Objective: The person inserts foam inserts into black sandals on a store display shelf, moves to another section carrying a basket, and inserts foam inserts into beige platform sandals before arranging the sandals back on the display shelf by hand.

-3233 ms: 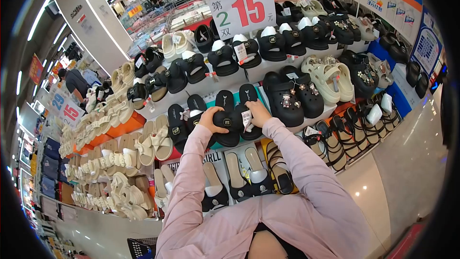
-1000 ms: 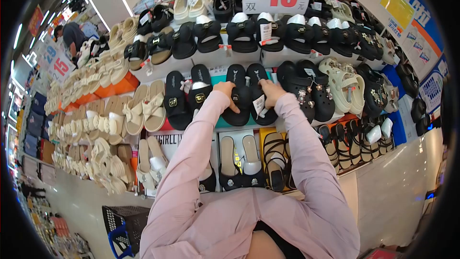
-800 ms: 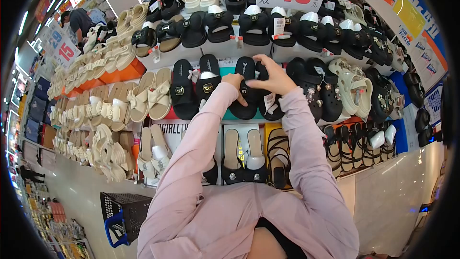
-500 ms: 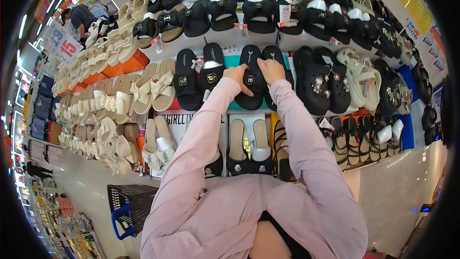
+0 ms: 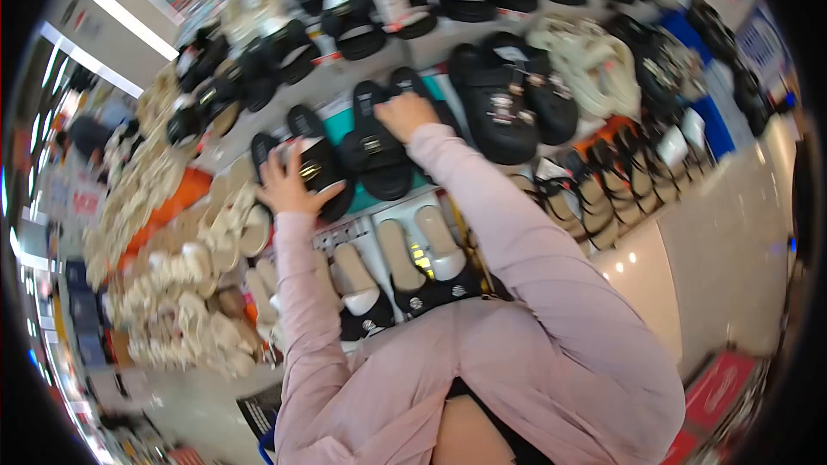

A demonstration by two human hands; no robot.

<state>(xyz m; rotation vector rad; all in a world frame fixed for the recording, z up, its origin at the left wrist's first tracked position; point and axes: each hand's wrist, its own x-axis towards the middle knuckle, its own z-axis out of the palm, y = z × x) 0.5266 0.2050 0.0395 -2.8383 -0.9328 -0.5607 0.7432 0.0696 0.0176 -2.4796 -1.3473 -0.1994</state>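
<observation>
My left hand [image 5: 291, 182] is spread with fingers apart over a pair of black slides [image 5: 320, 164] with a gold buckle, at the left of the middle row. My right hand [image 5: 405, 114] has its fingers bent at the upper part of another black slide pair [image 5: 379, 151], which rests on a teal box [image 5: 355, 200]. Whether it grips the slide is hidden by the fingers and blur. Black clogs with charms [image 5: 498, 112] lie to the right of my right hand.
Cream sandals [image 5: 185, 323] fill the left side. Black slides [image 5: 353, 26] line the upper row, and cream clogs [image 5: 594, 69] sit at right. Heeled sandals [image 5: 431, 250] are in front of me. A dark basket [image 5: 261, 413] stands on the floor at lower left.
My left hand has moved left off the central slide and spread open over the neighbouring pair. My right hand remains near the central pair. The view has tilted and blurred.
</observation>
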